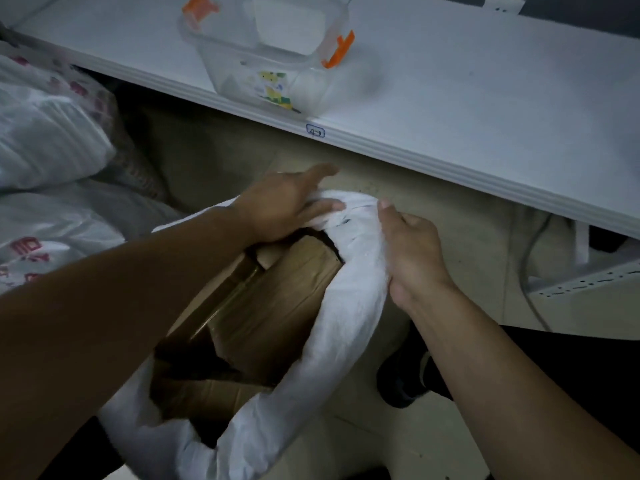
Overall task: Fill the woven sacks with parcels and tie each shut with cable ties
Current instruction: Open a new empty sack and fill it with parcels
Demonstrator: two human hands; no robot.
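Woven sack [349, 306], cardboard parcels [263, 306] inside; rolled rim is gripped at far edge by left hand [284, 206] and right hand [412, 251], fingers closed on fabric; gathering mouth judged next, cable tie required.

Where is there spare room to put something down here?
The white shelf is bare right of the clear container. Floor tiles are open between shelf edge and sack. Left is crowded with filled sacks.

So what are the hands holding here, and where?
Both hands, left and right, grip the white sack by its rolled rim at the far side of the mouth.
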